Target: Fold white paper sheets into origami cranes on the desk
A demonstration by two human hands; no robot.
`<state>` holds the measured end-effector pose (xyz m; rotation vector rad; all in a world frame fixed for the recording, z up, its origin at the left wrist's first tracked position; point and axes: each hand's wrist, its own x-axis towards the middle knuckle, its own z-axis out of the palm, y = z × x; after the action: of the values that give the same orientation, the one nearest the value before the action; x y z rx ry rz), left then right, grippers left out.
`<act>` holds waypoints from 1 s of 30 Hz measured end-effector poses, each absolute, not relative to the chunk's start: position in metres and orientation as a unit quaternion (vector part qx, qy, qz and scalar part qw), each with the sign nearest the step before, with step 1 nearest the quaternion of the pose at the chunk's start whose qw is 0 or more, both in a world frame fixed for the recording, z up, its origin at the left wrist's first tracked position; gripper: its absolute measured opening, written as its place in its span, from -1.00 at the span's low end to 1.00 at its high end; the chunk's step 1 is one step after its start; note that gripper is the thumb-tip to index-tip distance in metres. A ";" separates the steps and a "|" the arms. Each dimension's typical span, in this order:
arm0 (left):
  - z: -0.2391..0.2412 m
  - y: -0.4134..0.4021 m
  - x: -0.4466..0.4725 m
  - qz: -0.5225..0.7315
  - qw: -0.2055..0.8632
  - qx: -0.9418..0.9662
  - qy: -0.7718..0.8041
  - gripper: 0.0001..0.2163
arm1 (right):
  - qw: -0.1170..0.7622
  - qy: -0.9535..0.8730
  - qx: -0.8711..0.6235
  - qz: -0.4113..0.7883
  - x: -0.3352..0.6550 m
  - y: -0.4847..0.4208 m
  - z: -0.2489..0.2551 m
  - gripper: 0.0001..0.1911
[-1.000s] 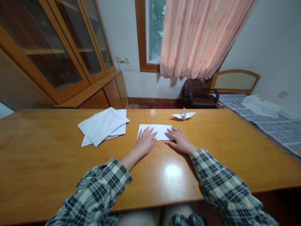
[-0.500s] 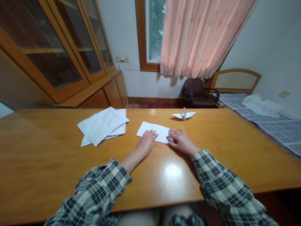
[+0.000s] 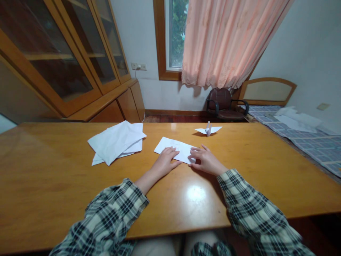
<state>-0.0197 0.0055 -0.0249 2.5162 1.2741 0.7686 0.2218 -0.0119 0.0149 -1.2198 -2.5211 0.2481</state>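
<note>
A white folded paper [image 3: 183, 152], rectangular and slightly slanted, lies flat on the wooden table. My left hand [image 3: 167, 159] rests palm-down over its front left part, fingers stretched and the thumb out at the near edge. At the paper's right end is my right hand [image 3: 204, 160], its fingers apart and touching the sheet from above. Its curled fingertips and thumb hide that end in part. Beyond my right hand stands a folded paper crane [image 3: 208, 130] with wings spread.
A stack of loose white paper sheets [image 3: 115, 142] lies to the left on the table [image 3: 66, 199]. Behind the table are a brown office chair [image 3: 222, 103] and a glass-door cabinet [image 3: 106, 85]. A bed [image 3: 301, 122] stands at the right.
The folded paper has shifted and turned very slightly. My left thumb has moved out toward the near edge. My right hand stays at the right end.
</note>
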 end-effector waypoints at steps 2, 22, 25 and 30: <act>-0.024 0.006 -0.020 0.265 0.111 0.855 0.433 -0.56 | 0.161 -0.885 -0.427 0.091 0.221 -0.013 0.016 -0.79; -0.022 0.005 -0.024 0.262 0.129 0.857 0.425 -0.65 | 0.170 -0.900 -0.401 0.024 0.208 -0.021 0.024 -0.88; -0.019 0.004 -0.022 0.264 0.130 0.856 0.425 -0.69 | 0.172 -0.901 -0.397 0.018 0.207 -0.019 0.020 -0.86; -0.013 0.000 -0.020 0.257 0.132 0.858 0.424 -0.76 | 0.172 -0.899 -0.402 0.003 0.207 -0.014 0.010 -0.79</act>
<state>-0.0200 0.0004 -0.0135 2.4906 1.2304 0.7452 0.2072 -0.0139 0.0102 -1.1424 -2.5521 0.0076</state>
